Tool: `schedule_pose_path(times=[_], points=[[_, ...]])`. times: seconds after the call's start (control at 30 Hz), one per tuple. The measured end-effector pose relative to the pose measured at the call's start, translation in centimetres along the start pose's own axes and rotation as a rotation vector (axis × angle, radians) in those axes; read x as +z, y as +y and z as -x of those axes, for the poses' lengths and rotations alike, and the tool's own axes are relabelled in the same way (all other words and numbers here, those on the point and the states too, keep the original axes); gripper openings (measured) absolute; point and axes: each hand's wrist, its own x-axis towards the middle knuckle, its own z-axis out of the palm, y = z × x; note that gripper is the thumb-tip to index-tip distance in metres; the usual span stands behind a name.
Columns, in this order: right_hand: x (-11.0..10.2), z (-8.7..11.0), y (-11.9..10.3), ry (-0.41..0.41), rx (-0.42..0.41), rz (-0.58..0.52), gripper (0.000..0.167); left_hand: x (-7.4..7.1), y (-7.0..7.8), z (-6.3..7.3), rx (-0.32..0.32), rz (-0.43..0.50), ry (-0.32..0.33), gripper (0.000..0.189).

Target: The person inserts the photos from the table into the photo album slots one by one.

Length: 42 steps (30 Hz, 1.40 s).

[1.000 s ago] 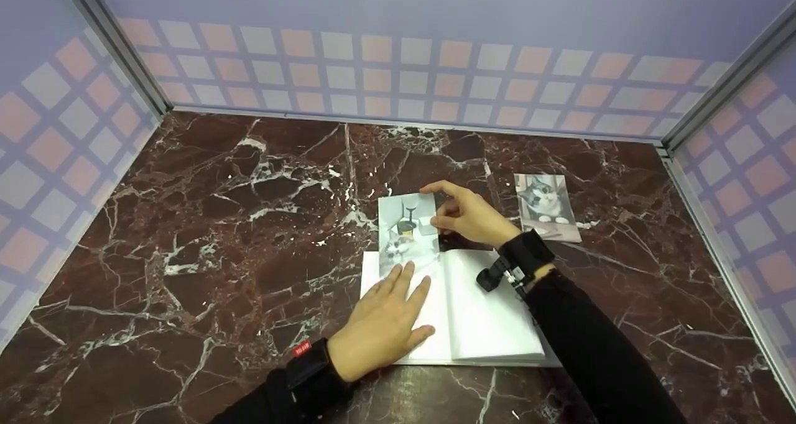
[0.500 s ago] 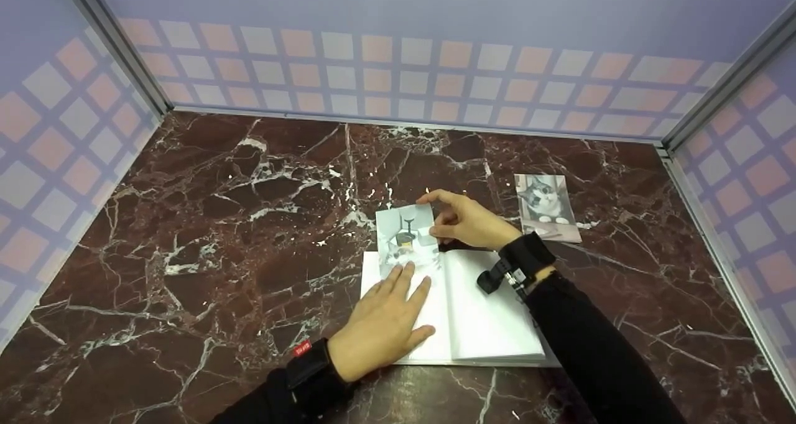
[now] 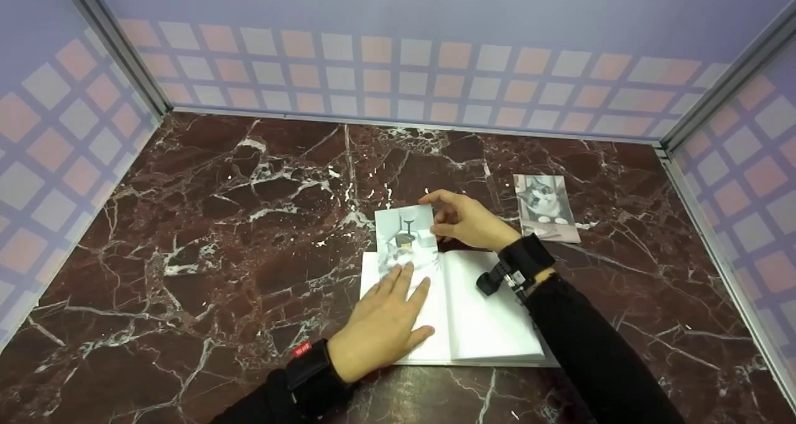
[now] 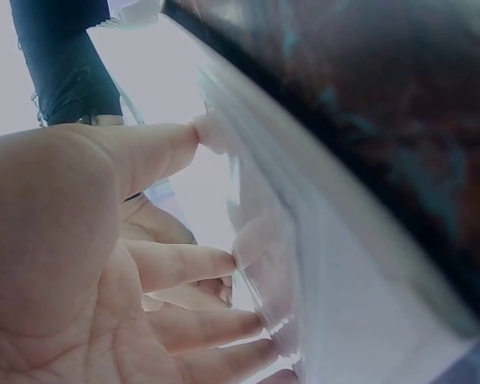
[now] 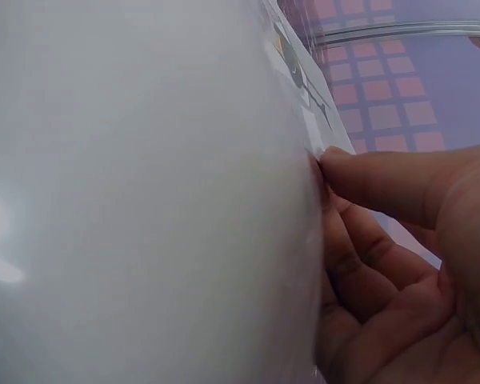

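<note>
An open photo album [image 3: 491, 318] with white pages and glossy clear sleeves lies in front of me. A photo [image 3: 407, 228] of a cat with a dark wine-glass shape overlaps the top of its left page; its upper part sticks out past the page edge. My right hand [image 3: 476, 222] pinches the photo's right edge, index finger at the top corner. My left hand [image 3: 382, 324] rests on the left page, fingers spread, tips over the photo's lower end. In the left wrist view those fingertips touch the clear sleeve [image 4: 264, 240]. The photo's bottom edge is hidden under the fingers.
A second cat photo [image 3: 546, 208] lies on the marble table [image 3: 249, 237] to the right, beyond my right wrist. Lilac panels with pink and white squares [image 3: 413, 76] stand along the back and both sides.
My right hand has drawn the photo a little toward me, so less of it shows beyond the album's top edge. It has barely moved in the last half second. My left hand stayed put.
</note>
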Motion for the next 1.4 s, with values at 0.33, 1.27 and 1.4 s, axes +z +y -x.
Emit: schedule_pose_path(times=[0.33, 1.27, 1.4], points=[[0.0, 0.3, 0.0, -0.029, 0.005, -0.016, 0.049, -0.5, 0.3, 0.2, 0.078, -0.062, 0.119, 0.069], [0.0, 0.5, 0.0, -0.108, 0.020, -0.057, 0.049, -1.2, 0.1, 0.5, 0.128, -0.035, 0.016, 0.092], [0.0, 0.5, -0.1, -0.113, 0.021, -0.057, 0.048, -1.2, 0.0, 0.5, 0.122, -0.029, 0.011, 0.092]])
